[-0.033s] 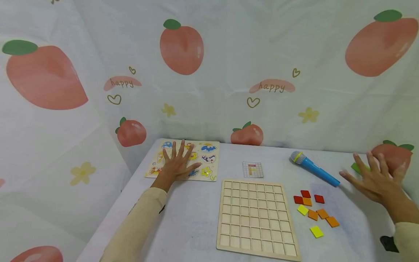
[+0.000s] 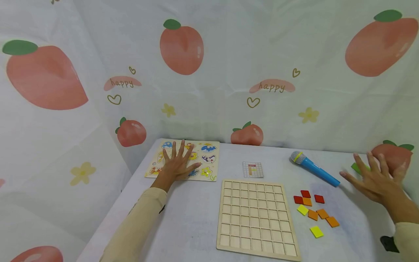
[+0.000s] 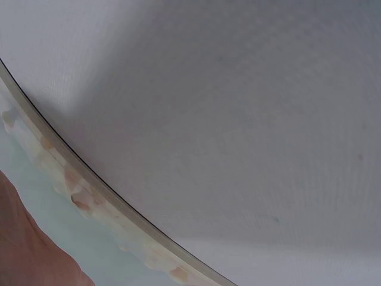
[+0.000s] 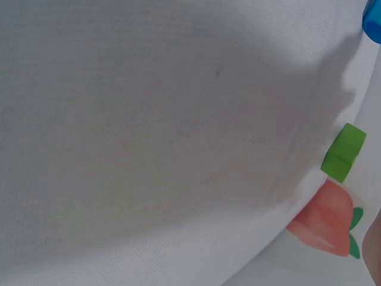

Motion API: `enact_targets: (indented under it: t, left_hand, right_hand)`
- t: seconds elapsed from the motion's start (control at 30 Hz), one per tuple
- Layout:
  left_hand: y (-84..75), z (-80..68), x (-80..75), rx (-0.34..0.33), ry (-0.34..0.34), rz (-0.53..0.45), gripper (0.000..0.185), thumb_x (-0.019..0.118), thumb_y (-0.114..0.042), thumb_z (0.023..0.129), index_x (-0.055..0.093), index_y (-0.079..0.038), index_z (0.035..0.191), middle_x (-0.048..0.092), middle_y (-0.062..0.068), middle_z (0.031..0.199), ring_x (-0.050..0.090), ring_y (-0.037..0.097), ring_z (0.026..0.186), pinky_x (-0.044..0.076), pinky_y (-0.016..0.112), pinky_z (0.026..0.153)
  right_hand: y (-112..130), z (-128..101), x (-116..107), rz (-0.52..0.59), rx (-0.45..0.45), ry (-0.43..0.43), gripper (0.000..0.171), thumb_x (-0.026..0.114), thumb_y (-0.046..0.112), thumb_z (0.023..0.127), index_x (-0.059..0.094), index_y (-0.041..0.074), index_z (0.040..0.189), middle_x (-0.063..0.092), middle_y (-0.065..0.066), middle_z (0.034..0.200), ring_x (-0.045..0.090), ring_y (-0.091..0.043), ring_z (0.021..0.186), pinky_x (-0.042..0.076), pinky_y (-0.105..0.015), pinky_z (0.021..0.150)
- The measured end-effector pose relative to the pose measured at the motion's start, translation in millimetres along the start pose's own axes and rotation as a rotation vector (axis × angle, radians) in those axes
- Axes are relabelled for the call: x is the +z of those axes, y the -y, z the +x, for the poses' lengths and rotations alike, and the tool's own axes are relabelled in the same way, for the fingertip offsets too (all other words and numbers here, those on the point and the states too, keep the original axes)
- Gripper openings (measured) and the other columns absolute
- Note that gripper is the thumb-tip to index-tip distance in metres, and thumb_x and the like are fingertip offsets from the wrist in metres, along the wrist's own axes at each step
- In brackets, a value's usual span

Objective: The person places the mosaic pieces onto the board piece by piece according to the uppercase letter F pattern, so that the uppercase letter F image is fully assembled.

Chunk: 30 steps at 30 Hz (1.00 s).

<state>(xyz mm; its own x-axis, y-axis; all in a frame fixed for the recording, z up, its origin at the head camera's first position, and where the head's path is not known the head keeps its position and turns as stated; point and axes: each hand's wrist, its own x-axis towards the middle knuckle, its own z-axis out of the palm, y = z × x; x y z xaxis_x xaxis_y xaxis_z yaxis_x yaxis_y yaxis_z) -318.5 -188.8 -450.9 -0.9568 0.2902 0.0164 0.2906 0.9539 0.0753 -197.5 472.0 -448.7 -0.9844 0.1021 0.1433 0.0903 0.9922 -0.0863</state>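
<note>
My left hand [image 2: 178,165], fingers spread, lies over a wooden animal puzzle board [image 2: 212,148] at the back left; whether it presses on the board cannot be made out. On the right, my right hand [image 2: 376,178] is spread wide and holds nothing. Behind its fingers a green block [image 2: 356,168] partly shows, and it appears whole in the right wrist view [image 4: 344,152]. Nearest its thumb is the end of a blue microphone [image 2: 319,174]. Between the hands lies a wooden grid board [image 2: 256,218] with bare squares.
Red, orange and yellow square tiles [image 2: 312,214] are scattered right of the grid board. A small printed pattern card [image 2: 252,170] lies behind it. A fruit-print cloth [image 2: 209,91] hangs along the table's back edge. Near the right sleeve is a dark object [image 2: 388,243].
</note>
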Motion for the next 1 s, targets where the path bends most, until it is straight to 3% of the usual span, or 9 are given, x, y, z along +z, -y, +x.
enact_targets:
  t: [0.7,0.83,1.0]
  left_hand:
    - [-0.1,2.2,-0.3,0.006,0.013,-0.005,0.094,0.035,-0.079,0.1,0.007,-0.025,0.172,-0.007,0.013,0.179,-0.009,0.048,0.162,-0.006,0.085,0.12]
    - [-1.0,1.8,-0.9,0.021,-0.027,-0.072,0.093,0.039,-0.075,0.101,0.013,-0.02,0.172,0.006,0.013,0.179,0.006,0.046,0.163,0.001,0.084,0.122]
    - [-13.2,-7.2,-7.2,0.055,-0.13,-0.299,0.084,0.054,-0.061,0.103,0.033,-0.009,0.166,0.033,0.017,0.171,0.029,0.043,0.158,0.021,0.077,0.125]
  right_hand:
    - [-2,-5,0,0.039,-0.015,-0.022,0.109,0.038,0.078,0.1,-0.004,0.002,0.166,-0.009,-0.04,0.166,-0.022,-0.058,0.153,-0.023,-0.083,0.115]
    - [4,-8,-1,0.081,-0.037,-0.049,0.108,0.045,0.073,0.1,-0.001,0.001,0.166,-0.004,-0.039,0.167,-0.018,-0.059,0.154,-0.019,-0.085,0.115]
    - [22,-11,-7,0.154,-0.067,-0.067,0.103,0.059,0.062,0.098,0.011,0.002,0.167,0.009,-0.038,0.166,-0.01,-0.058,0.156,-0.01,-0.091,0.113]
